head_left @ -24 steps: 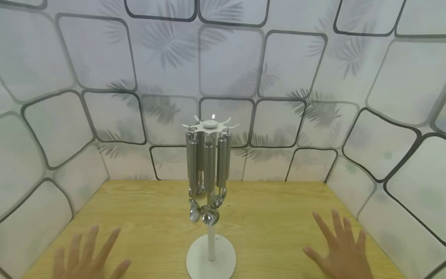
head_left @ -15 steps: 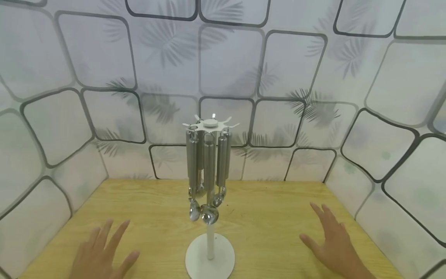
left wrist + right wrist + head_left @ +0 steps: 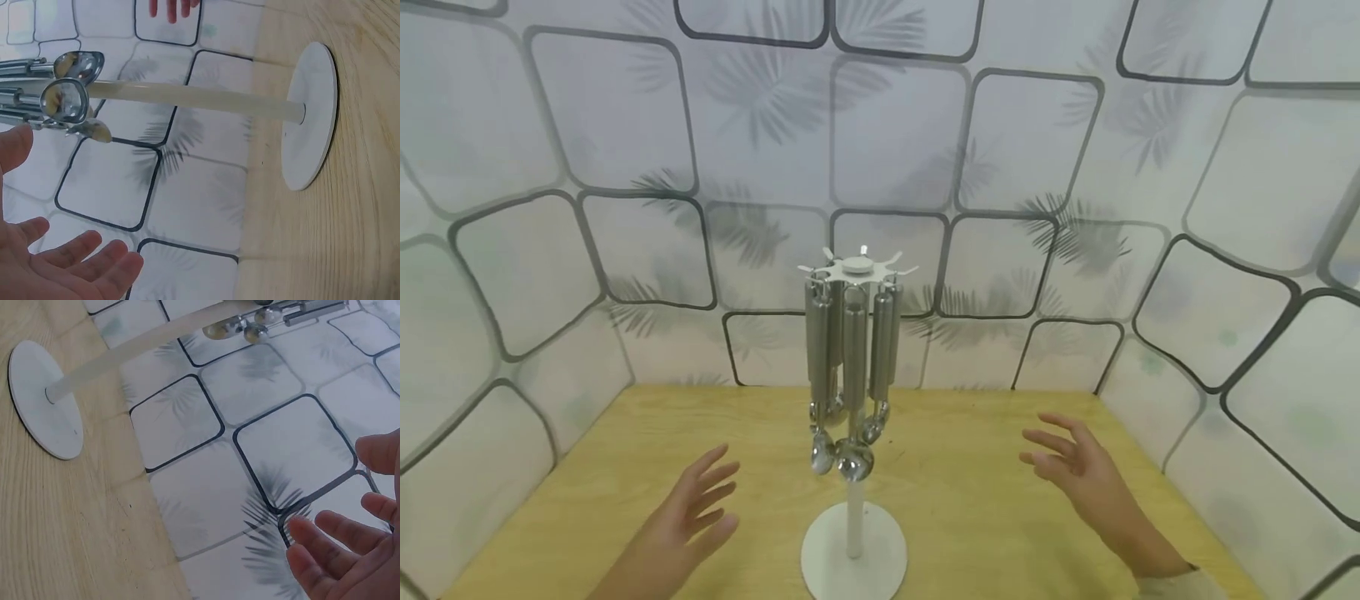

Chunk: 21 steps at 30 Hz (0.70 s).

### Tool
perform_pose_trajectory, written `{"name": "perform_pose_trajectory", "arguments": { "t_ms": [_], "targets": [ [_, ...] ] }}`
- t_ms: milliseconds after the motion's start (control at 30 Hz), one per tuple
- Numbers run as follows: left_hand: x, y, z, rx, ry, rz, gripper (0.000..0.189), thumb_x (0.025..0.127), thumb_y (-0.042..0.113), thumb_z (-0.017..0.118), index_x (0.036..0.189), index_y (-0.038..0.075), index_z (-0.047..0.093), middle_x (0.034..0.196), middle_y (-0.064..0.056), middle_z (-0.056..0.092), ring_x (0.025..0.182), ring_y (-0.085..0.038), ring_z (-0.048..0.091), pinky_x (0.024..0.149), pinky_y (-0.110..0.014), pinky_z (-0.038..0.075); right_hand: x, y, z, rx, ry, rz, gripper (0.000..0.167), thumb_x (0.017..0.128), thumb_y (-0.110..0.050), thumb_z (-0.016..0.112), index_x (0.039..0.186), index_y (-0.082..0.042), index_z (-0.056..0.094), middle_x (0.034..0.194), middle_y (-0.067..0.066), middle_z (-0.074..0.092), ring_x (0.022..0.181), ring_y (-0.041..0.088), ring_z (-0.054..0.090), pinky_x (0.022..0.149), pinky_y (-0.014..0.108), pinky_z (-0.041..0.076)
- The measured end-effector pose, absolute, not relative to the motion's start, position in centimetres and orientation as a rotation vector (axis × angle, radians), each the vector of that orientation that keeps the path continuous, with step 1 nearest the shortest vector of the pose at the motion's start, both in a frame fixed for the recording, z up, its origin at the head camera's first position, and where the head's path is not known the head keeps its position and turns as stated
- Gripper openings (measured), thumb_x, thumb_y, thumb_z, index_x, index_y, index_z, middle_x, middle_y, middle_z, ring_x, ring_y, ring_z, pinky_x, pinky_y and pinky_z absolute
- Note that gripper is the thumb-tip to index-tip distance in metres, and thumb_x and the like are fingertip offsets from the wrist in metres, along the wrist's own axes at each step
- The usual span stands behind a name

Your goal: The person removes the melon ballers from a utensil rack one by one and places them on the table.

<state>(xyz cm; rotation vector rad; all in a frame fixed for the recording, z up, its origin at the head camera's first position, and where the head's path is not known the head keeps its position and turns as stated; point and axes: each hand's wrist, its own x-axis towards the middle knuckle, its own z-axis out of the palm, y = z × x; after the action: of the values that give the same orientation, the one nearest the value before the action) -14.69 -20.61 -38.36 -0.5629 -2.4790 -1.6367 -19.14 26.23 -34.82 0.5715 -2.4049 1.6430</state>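
A white stand with a round base [image 3: 827,554] and a thin post rises mid-table in the head view. From its star-shaped hook top [image 3: 857,267] hang several steel measuring spoons [image 3: 853,358], bowls downward. My left hand [image 3: 681,521] hovers to the left of the stand, palm inward, fingers loosely bent and apart from everything. Over on the right, my right hand [image 3: 1086,475] is held up the same way, facing the stand with nothing in it. The left wrist view brings the shiny bowls [image 3: 65,100] close to my left thumb, without clear contact.
A light wooden tabletop [image 3: 985,467] lies beneath the stand. Patterned panels with dark rounded outlines and leaf prints [image 3: 895,133] enclose it at the back and on both sides.
Both hands have moved inward and upward toward the stand, turning from palms down with spread fingers to palms facing each other. The stand and spoons stay in place.
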Motion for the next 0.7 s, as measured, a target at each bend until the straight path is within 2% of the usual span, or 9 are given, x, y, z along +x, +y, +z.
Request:
{"name": "perform_pose_trajectory", "arguments": {
  "t_ms": [67,133,367,500,600,700],
  "targets": [
    [-15.1,-19.6,-38.1,-0.572,-2.43,-1.776,0.066,0.098,0.009,0.057,0.152,0.014,0.02,0.145,-0.027,0.037,0.127,-0.049,0.042,0.092,-0.032,0.051,-19.6,25.6,-34.2,0.632,-2.373,1.673,0.047,0.101,-0.004,0.05,0.142,0.006,0.028,0.132,0.036,0.047,0.101,0.013,0.066,0.083,0.024,0.053],
    [-15.7,-18.5,-38.1,-0.605,-2.387,-1.868,0.066,0.097,0.008,0.059,0.151,0.011,0.021,0.144,-0.029,0.038,0.127,-0.049,0.042,0.092,-0.035,0.05,-20.1,25.0,-33.6,0.695,-2.353,1.684,0.046,0.101,-0.003,0.049,0.141,0.007,0.029,0.13,0.037,0.048,0.1,0.015,0.066,0.083,0.026,0.053],
    [-18.1,-16.1,-37.8,-0.806,-2.249,-1.924,0.069,0.094,0.003,0.062,0.15,0.004,0.022,0.141,-0.034,0.038,0.122,-0.049,0.046,0.091,-0.032,0.051,-21.8,22.3,-32.5,0.811,-2.299,1.786,0.044,0.101,-0.006,0.05,0.14,0.005,0.031,0.129,0.032,0.051,0.101,0.022,0.066,0.085,0.032,0.054],
    [-19.2,-16.6,-34.9,-0.879,-2.08,-1.878,0.06,0.095,-0.004,0.056,0.148,0.003,0.029,0.139,-0.016,0.048,0.12,-0.029,0.055,0.091,-0.028,0.05,-22.3,20.9,-31.8,0.844,-2.27,1.827,0.043,0.101,-0.009,0.053,0.138,0.003,0.035,0.127,0.027,0.055,0.1,0.023,0.067,0.086,0.034,0.054],
    [-19.7,-17.0,-31.5,-0.914,-1.955,-1.853,0.051,0.097,-0.006,0.05,0.145,0.007,0.037,0.135,0.0,0.053,0.117,-0.014,0.057,0.092,-0.027,0.049,-22.6,20.0,-31.0,0.845,-2.247,1.857,0.041,0.1,-0.011,0.055,0.136,0.001,0.038,0.123,0.019,0.06,0.099,0.023,0.067,0.085,0.034,0.054],
    [-20.3,-16.8,-27.9,-1.008,-1.84,-1.865,0.042,0.102,-0.001,0.044,0.143,0.008,0.04,0.135,-0.002,0.055,0.119,-0.018,0.056,0.094,-0.029,0.049,-22.9,19.1,-30.4,0.868,-2.215,1.895,0.037,0.1,-0.011,0.056,0.133,0.0,0.042,0.118,0.013,0.064,0.097,0.022,0.068,0.085,0.034,0.055]
  ]
}}
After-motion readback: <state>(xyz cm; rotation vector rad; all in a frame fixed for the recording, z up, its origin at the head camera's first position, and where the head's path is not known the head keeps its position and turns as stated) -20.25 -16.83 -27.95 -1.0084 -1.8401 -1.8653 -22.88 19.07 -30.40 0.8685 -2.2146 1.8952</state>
